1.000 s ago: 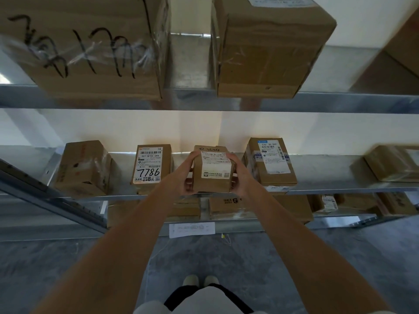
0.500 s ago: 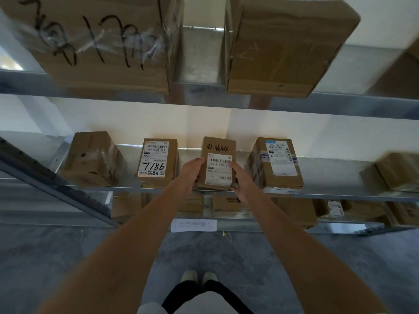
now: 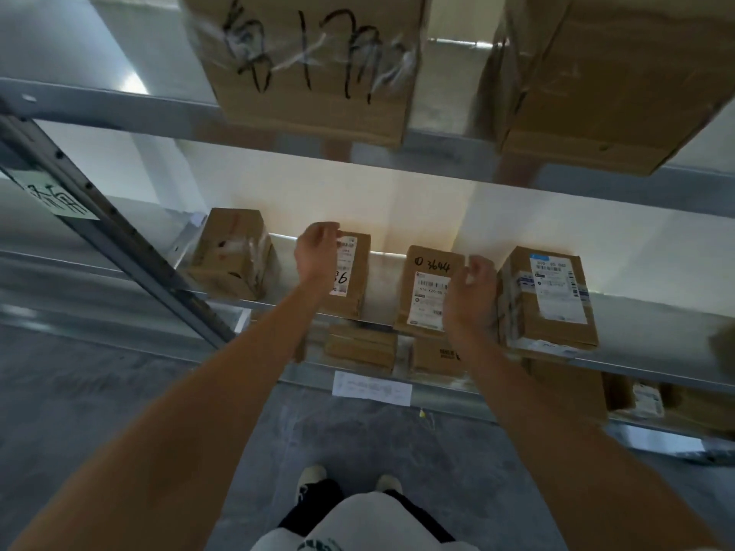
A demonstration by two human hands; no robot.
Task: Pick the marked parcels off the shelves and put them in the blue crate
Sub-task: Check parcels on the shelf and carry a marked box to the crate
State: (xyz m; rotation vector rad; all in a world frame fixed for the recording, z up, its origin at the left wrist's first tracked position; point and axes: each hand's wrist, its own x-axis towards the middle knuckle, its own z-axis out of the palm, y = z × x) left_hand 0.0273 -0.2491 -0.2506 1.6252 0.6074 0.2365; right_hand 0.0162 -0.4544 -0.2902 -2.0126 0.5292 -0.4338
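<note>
- Head view: we look down past both bare forearms at a metal shelf (image 3: 397, 324) carrying four cardboard parcels in a row.
- Our left hand (image 3: 316, 252) is raised in front of the second parcel (image 3: 354, 280), covering the left part of its white label; the fingers are curled loosely and hold nothing, and we cannot tell whether they touch the box.
- Our right hand (image 3: 469, 296) hovers at the right edge of the 3644 parcel (image 3: 429, 292), fingers loosely curved and spread, gripping nothing.
- The 3644 parcel lies flat on the shelf between the second parcel and the right parcel (image 3: 551, 300), label up, its number handwritten above the label.
- The left parcel (image 3: 230, 256) sits apart at the end of the row, near the slanted upright (image 3: 119, 240).
- Above, two large boxes overhang the upper shelf; the nearer big box (image 3: 314, 61) has black scrawl under clear tape.
- More boxes lie on the lower shelf (image 3: 445, 395), with a paper slip (image 3: 372, 387) on its front edge.
- Our shoes show on the grey floor (image 3: 119, 391).
- The blue crate is not in view.
</note>
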